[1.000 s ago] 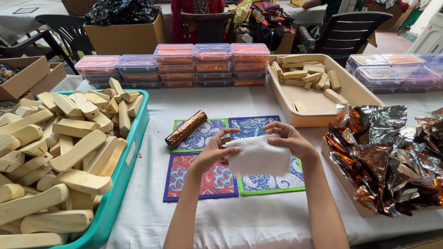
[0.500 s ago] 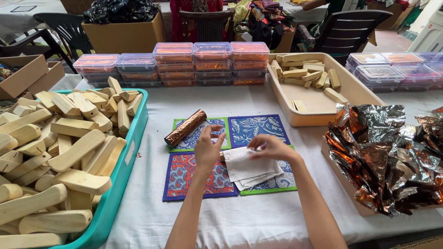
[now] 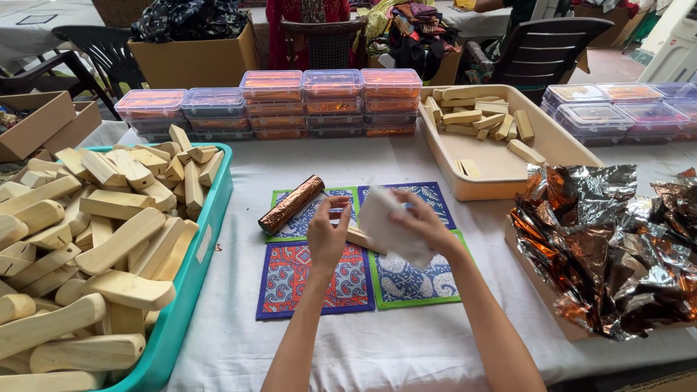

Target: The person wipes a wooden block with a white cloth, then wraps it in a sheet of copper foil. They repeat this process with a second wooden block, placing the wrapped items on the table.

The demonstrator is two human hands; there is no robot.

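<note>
White cloth covers the desk, with bare room in front of the mats toward the near edge and a strip between the teal bin and the mats. Crowded otherwise: bin of wooden blocks on the left, crumpled copper foil sheets on the right, beige tray with a few blocks behind right, and stacked lidded plastic boxes along the far side. Four patterned fabric mats lie in a square mid-desk. Foil-wrapped roll lies on the far-left mat, its long axis diagonal, far end pointing up-right, just beside the left hand and not touching it.

Right hand is pinched on a white paper sheet, held lifted above the mats and hanging loosely, tilted up-left. Left hand is raised beside the sheet with fingers partly curled; whether it grips the sheet's edge, cannot tell. A plain wooden block peeks out beneath the sheet between the two hands, long axis running diagonally down-right, resting on the mats.
</note>
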